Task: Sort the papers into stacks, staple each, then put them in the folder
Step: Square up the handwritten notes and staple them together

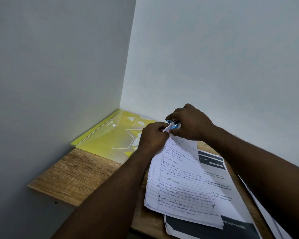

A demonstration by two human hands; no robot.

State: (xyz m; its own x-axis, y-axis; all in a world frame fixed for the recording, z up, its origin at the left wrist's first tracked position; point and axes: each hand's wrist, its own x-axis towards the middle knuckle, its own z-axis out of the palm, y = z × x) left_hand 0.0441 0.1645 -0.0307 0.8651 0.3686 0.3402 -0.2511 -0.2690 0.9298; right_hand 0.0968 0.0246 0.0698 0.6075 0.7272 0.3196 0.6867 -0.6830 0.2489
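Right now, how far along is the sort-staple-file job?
Done: handwritten pages are gathered into one stack on top of the printed sheets. In hand: the right hand grips the blue stapler at that stack's top corner, which the left hand pinches. Left: the printed sheets, then both into the yellow folder lying by the wall.

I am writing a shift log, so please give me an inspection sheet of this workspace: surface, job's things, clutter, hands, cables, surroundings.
Surface: wooden desk, set into a wall corner.
Job's things: yellow folder lies flat at the far corner; lined papers lie on printed sheets, their top corner lifted to the blue stapler.
Clutter: nothing seen.
Hands: left hand pinches the lined papers' top corner; right hand grips the stapler at that corner.
Cables: nothing seen.
Surroundings: plain pale walls on two sides.
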